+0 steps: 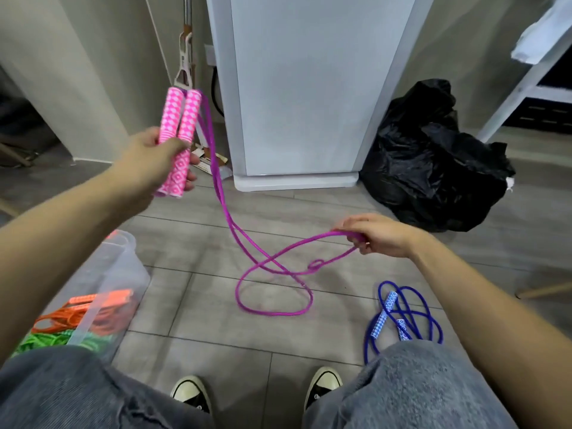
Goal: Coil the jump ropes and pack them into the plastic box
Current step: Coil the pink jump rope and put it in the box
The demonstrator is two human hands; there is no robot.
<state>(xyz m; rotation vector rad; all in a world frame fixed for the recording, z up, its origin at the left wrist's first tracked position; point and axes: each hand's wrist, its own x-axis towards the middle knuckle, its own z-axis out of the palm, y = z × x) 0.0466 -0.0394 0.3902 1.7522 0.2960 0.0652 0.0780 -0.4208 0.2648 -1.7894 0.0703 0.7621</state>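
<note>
The likeliest trouble, as we judge it, is a tangle: the purple cord (pixel 272 274) crosses itself on the floor (pixel 198 308) and shows a small kink just short of our right hand (pixel 376 235). If we start winding without shaking that out, the kink could tighten into a knot and the coil would come out lumpy — hard to lay flat in the plastic box (pixel 123 274). A second risk is the pink handles (pixel 178 134) slipping apart, since we hold both in one fist and a tug on the cord would pull them askew.

Our left hand (pixel 148 168) is curled round the two handles, held side by side and upright, with the fingers wrapped about their lower half and the tops standing clear above the knuckles. From those tops both strands drop down and forward to a loose loop lying on the floor ahead of our shoes. Our right hand pinches the far bend of the cord — thumb and fingertips closed on it, the remaining fingers loosely curled beneath.

The box stands at our left, with an orange rope (pixel 89 311) and a green rope (pixel 46 339) already inside. A blue rope (pixel 402 320) lies loosely gathered on the floor by our right knee, not yet packed.
</note>
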